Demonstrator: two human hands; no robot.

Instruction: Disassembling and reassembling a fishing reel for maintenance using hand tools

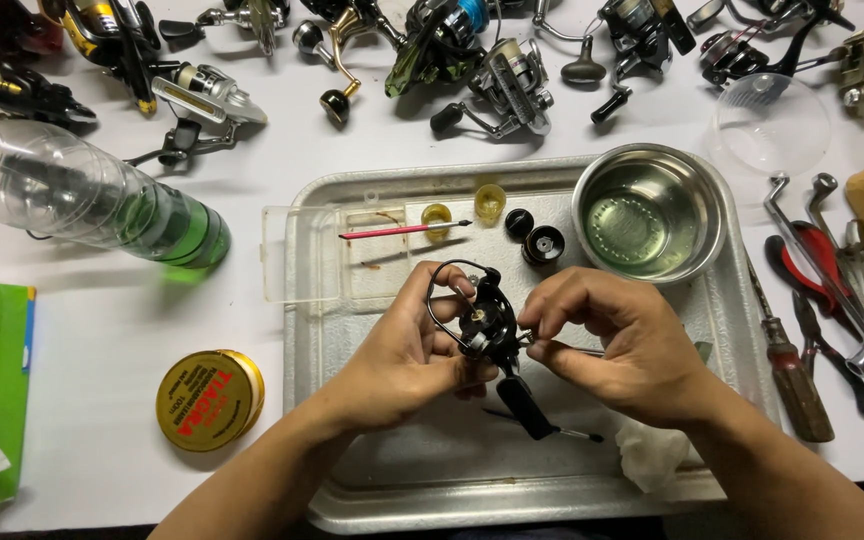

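- The left hand (407, 345) grips a black fishing reel (487, 325) above the metal tray (432, 480), fingers wrapped around its body.
- The right hand (617, 345) has its fingers pinched narrow on a small part at the reel's side.
- A steel bowl (649, 213) sits in the tray's far right corner.
- Pliers (822, 275) lie on the worktop (102, 330).

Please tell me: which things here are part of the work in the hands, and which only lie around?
In use: left hand and right hand on the black fishing reel, over the metal tray; small black parts, steel bowl.

Lying about: other reels, plastic bottle, yellow tin, pliers, screwdriver.
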